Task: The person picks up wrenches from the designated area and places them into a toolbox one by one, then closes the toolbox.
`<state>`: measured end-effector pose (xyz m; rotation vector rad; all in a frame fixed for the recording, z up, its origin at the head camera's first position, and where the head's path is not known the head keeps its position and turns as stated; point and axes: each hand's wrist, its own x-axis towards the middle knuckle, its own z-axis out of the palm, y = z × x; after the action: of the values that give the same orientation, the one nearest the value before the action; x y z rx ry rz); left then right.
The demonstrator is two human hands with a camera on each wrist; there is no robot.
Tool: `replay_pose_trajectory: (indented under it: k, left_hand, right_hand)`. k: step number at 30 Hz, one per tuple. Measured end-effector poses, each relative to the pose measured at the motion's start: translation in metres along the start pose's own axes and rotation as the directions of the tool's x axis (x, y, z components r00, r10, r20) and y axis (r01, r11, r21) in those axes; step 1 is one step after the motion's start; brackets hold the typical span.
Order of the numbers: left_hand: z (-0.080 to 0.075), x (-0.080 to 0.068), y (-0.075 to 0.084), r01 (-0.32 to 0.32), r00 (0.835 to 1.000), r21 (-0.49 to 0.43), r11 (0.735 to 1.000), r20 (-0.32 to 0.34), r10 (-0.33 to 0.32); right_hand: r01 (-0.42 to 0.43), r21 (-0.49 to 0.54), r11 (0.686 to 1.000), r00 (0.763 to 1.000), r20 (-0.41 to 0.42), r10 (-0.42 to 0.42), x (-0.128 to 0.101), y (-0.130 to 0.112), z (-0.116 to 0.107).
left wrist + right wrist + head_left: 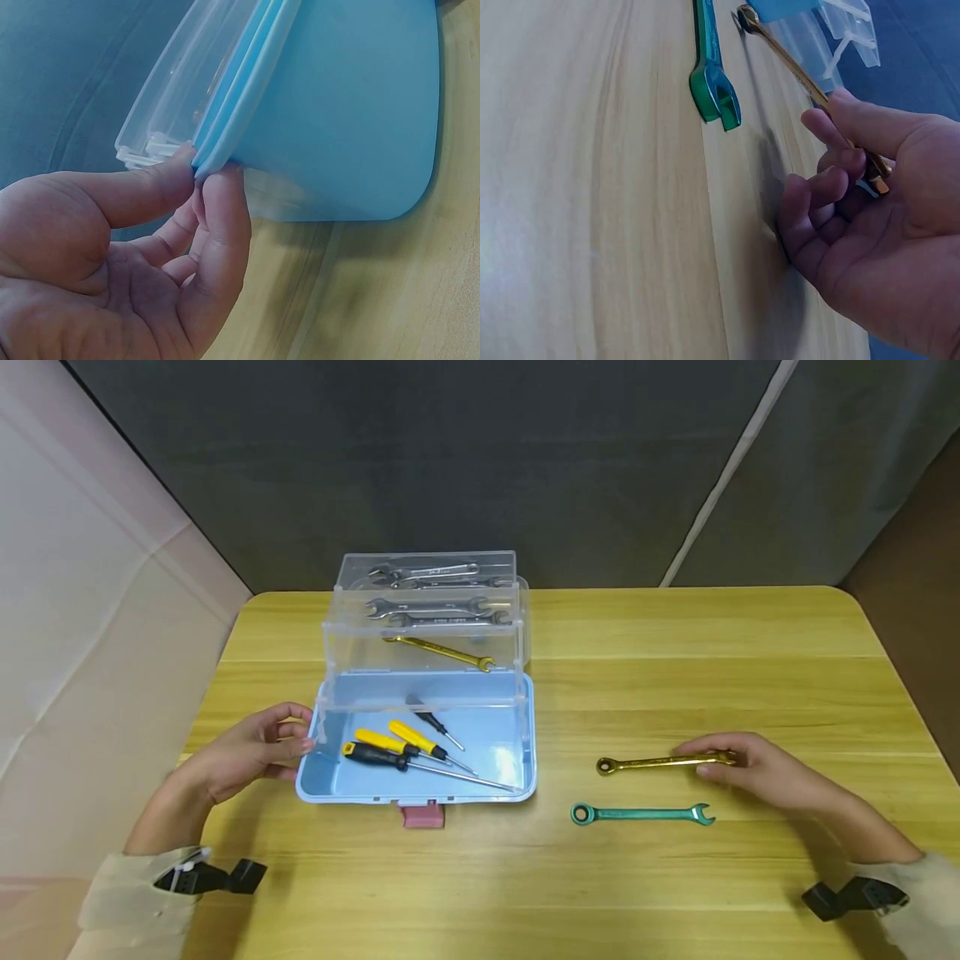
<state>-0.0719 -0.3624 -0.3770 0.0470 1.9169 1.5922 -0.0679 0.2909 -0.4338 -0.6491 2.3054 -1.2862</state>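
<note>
My left hand [258,747] pinches the left rim of a light blue toolbox [303,781], thumb on top and fingers below in the left wrist view. The box is open; several screwdrivers [375,755] with yellow and black handles lie inside. My right hand [765,768] grips a gold combination wrench [652,762] by its open end, between thumb and curled fingers. Its ratchet ring end points left toward the box, and in the right wrist view the wrench [795,71] is over the table with a shadow below. A green combination wrench [645,814] lies on the table just in front of it.
Clear plastic tiers [423,652] rise at the back of the toolbox, holding several silver wrenches [427,607] and another gold wrench [442,650]. A pink latch [423,816] hangs at the box's front. Dark cloth [450,468] stands behind the wooden table [675,652].
</note>
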Motion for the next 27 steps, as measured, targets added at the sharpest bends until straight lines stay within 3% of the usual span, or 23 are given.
replay_pose_trajectory:
  k: [15, 27]
  left_hand:
    - [0.000, -0.001, -0.001, -0.001, 1.000, 0.000, 1.000, 0.003, 0.001]
    - [0.000, 0.000, 0.000, 0.007, 1.000, 0.019, 1.000, -0.007, -0.007]
  right_hand:
    - [-0.016, 0.061, 0.998, 0.998, -0.062, 0.020, 0.001, 0.006, 0.003]
    - [-0.062, 0.057, 0.996, 0.985, -0.155, 0.070, 0.004, -0.014, 0.001]
